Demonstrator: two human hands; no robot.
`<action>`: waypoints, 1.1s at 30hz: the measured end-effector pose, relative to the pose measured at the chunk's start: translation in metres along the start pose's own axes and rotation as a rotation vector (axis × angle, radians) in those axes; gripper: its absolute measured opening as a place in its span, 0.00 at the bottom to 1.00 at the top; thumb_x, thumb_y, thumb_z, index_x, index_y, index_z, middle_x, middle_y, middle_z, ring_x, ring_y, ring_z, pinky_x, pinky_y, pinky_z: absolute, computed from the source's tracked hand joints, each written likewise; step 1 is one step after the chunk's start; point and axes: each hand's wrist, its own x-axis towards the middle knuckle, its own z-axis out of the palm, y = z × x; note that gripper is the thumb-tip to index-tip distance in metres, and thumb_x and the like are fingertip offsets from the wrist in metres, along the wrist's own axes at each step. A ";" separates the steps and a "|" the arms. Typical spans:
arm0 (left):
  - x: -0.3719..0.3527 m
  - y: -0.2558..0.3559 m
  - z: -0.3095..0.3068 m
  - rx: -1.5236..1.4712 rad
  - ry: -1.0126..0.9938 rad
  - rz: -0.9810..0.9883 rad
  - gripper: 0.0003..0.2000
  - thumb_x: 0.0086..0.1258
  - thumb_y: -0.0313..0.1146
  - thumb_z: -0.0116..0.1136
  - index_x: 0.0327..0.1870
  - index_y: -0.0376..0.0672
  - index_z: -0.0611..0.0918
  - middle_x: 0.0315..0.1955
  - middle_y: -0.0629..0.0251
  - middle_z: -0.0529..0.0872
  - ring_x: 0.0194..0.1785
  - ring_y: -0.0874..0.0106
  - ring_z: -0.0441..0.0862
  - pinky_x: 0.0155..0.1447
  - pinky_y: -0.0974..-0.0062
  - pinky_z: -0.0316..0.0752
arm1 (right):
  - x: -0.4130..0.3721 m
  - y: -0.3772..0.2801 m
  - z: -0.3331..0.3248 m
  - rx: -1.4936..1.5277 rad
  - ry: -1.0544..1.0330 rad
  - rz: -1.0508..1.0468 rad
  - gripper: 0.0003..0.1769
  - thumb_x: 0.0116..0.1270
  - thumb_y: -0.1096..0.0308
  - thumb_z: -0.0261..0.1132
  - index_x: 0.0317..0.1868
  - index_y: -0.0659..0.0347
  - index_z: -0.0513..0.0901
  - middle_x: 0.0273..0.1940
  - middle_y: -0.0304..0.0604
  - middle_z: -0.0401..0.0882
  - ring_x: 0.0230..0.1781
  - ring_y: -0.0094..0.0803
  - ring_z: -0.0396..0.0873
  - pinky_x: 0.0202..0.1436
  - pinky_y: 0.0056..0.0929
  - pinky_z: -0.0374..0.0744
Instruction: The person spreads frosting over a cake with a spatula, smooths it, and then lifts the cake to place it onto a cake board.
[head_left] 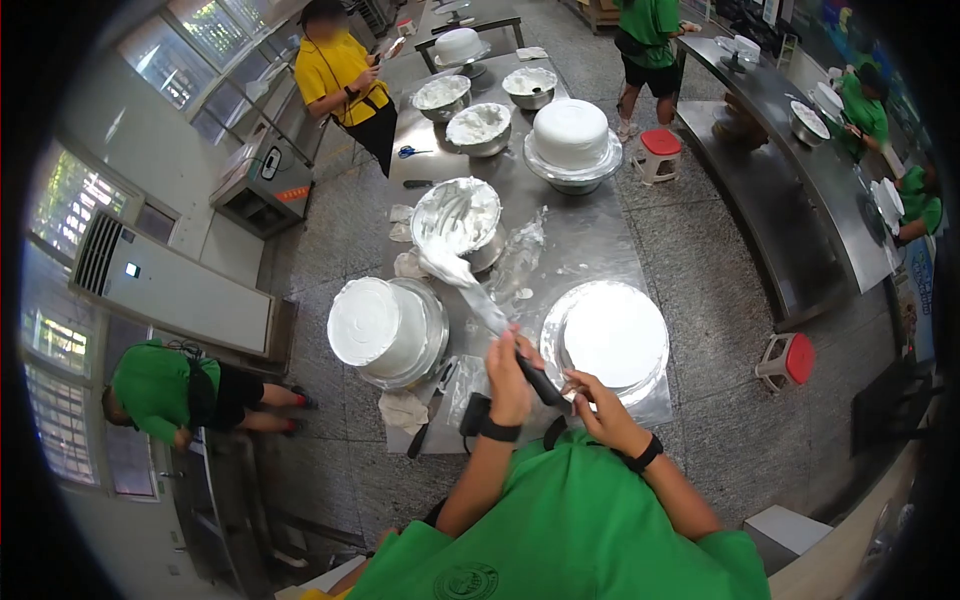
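My left hand (511,378) is wrapped round the black handle of an icing spatula (488,308). White cream coats its long blade, which reaches forward to the rim of a metal bowl of cream (456,218). At the butt end of the handle, the fingers of my right hand (603,408) are curled in and appear to pinch it; the contact is partly hidden. Just beyond my right hand lies a smooth white round cake (615,333) on a turntable. To the left stands a tall cream-covered cake (376,325), on another turntable.
Further along the steel table (597,232) are another white cake (570,135), several cream bowls (478,127) and blue scissors (412,152). Cloths (403,410) and a dark-handled tool (418,440) lie near the left edge. Several people stand around; red-topped stools (660,143) are to the right.
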 end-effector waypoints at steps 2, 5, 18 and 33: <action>0.032 0.022 -0.016 0.133 0.089 0.017 0.15 0.81 0.40 0.45 0.55 0.38 0.73 0.24 0.73 0.69 0.22 0.79 0.68 0.28 0.79 0.69 | -0.003 -0.003 -0.005 0.072 0.002 0.066 0.25 0.70 0.82 0.48 0.67 0.61 0.68 0.45 0.47 0.81 0.33 0.27 0.78 0.40 0.27 0.78; 0.107 0.019 -0.060 0.320 0.146 0.192 0.17 0.80 0.44 0.45 0.56 0.40 0.76 0.24 0.75 0.68 0.22 0.82 0.67 0.25 0.82 0.64 | -0.007 -0.003 -0.016 0.054 -0.007 0.107 0.24 0.71 0.81 0.46 0.66 0.61 0.70 0.39 0.42 0.82 0.27 0.23 0.76 0.35 0.22 0.77; 0.176 -0.037 -0.139 0.130 0.087 -0.220 0.14 0.76 0.37 0.57 0.55 0.40 0.77 0.25 0.72 0.73 0.28 0.77 0.71 0.36 0.77 0.69 | -0.027 0.003 -0.029 -0.032 -0.043 0.168 0.21 0.63 0.84 0.48 0.54 0.63 0.79 0.33 0.43 0.82 0.35 0.33 0.82 0.45 0.28 0.78; 0.001 -0.065 -0.127 0.208 -0.003 -0.355 0.16 0.80 0.46 0.49 0.50 0.40 0.75 0.22 0.74 0.67 0.24 0.78 0.67 0.34 0.76 0.69 | -0.024 -0.010 -0.030 -0.141 -0.166 0.172 0.20 0.65 0.81 0.52 0.56 0.62 0.78 0.36 0.44 0.82 0.36 0.36 0.82 0.46 0.31 0.79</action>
